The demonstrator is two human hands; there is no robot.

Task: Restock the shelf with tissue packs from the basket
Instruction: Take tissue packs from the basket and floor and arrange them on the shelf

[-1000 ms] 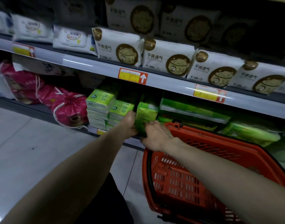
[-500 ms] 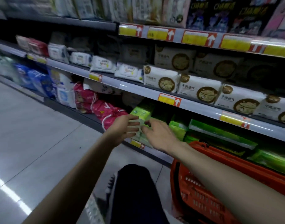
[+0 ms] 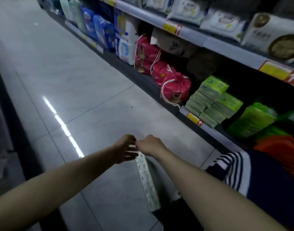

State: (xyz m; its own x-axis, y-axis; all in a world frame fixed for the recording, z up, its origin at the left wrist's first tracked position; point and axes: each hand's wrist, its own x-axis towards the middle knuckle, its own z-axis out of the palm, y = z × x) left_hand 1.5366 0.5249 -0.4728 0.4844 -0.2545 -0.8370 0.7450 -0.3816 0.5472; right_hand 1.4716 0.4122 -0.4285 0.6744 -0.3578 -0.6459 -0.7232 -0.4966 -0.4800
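A long white strip of tissue packs [image 3: 146,178] hangs over the aisle floor in the lower middle of the head view. My left hand [image 3: 124,150] and my right hand [image 3: 151,145] meet at its top end; both pinch it there, though the fingertips are blurred. Stacks of green tissue packs [image 3: 209,99] sit on the bottom shelf [image 3: 209,129] to the right, well away from my hands. The orange basket [image 3: 283,147] shows at the right edge, partly hidden behind a striped sleeve.
Red drawstring bags [image 3: 174,85] and blue packs [image 3: 99,29] line the bottom shelf further along. White wipe packs [image 3: 223,22] fill the shelf above. Grey tiled floor [image 3: 76,80] spreads left; a dark fixture edge [image 3: 13,114] runs along the far left.
My hands have left the green packs on the bottom shelf and moved out over the floor. They now hold a hanging white strip of packs. The view swung left and down.
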